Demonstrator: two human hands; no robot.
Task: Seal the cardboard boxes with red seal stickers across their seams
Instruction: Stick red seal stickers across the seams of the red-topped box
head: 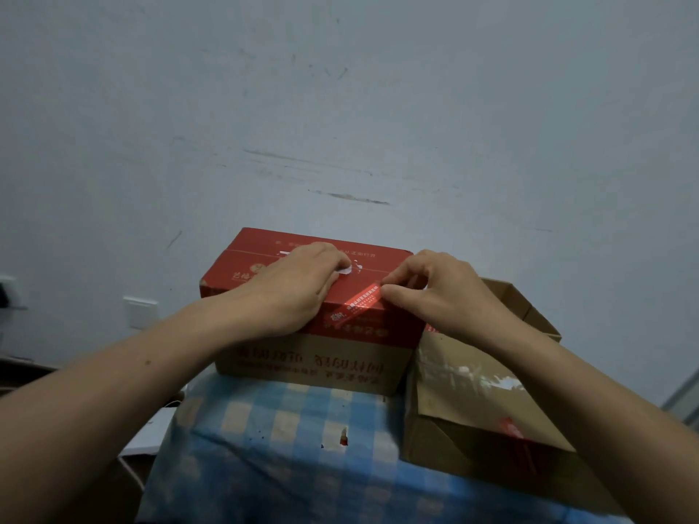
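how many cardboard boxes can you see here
2: a red-topped box in the middle, on the checked cloth, and an open brown box beside it on the right. More may be out of frame.

The left hand presses flat on the red-topped box. The right hand seemingly pinches the red seal sticker at the box's near edge.

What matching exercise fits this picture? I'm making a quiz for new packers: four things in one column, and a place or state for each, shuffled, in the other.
1 left hand
2 right hand
3 red seal sticker
4 brown box

A open, right of the red-topped box
B across that box's near top edge
C resting on its top
D pinching the sticker's end

Pairs: 1-C, 2-D, 3-B, 4-A
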